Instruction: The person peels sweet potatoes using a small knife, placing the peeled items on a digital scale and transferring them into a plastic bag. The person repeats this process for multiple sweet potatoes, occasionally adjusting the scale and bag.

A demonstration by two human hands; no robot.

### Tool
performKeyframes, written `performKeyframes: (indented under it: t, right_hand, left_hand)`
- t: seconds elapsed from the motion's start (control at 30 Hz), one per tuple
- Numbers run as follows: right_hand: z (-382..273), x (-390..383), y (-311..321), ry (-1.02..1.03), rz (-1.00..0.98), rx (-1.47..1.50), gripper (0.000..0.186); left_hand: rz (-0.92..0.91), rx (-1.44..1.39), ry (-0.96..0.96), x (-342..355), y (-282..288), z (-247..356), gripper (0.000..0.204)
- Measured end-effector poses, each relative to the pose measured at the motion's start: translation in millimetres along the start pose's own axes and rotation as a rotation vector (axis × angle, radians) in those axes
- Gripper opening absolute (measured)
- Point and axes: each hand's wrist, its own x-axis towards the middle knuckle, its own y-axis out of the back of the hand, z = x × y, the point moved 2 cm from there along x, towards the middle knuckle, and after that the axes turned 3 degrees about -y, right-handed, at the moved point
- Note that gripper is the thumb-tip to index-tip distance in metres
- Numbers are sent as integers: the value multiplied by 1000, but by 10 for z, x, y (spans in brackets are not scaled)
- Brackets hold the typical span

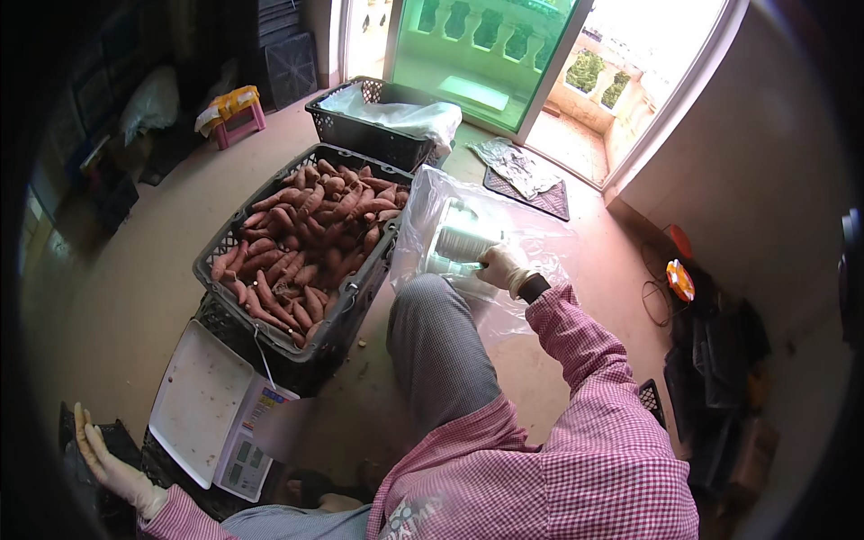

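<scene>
My right hand [504, 269], in a pale glove, is closed on the rim of a clear plastic tray at the near end of a stack of clear trays [468, 230]. The stack sits in a large crumpled clear plastic bag [418, 202]. My left hand [115, 470], gloved too, is at the lower left with its fingers stretched out and nothing in it. It is beside a digital scale with a white weighing pan [200, 396]. Between my hands, beyond the scale, a black crate [205, 259] is heaped with reddish sweet potatoes [315, 220].
A second black crate [378, 135] with white plastic sheeting stands behind the first. A small pink stool [241, 133] is at the far left. A dark mat [540, 202] lies by the open sliding door. Dark crates and a cable [650, 301] are along the right wall.
</scene>
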Motion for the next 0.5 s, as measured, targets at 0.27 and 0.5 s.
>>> performKeyframes:
  t: [0.27, 0.5]
  right_hand:
    - [243, 252, -250, 110, 271, 52, 16]
    - [-180, 43, 794, 54, 593, 504, 12]
  left_hand:
    - [-40, -92, 423, -306, -2, -921, 34]
    - [53, -134, 437, -326, -2, -987, 31]
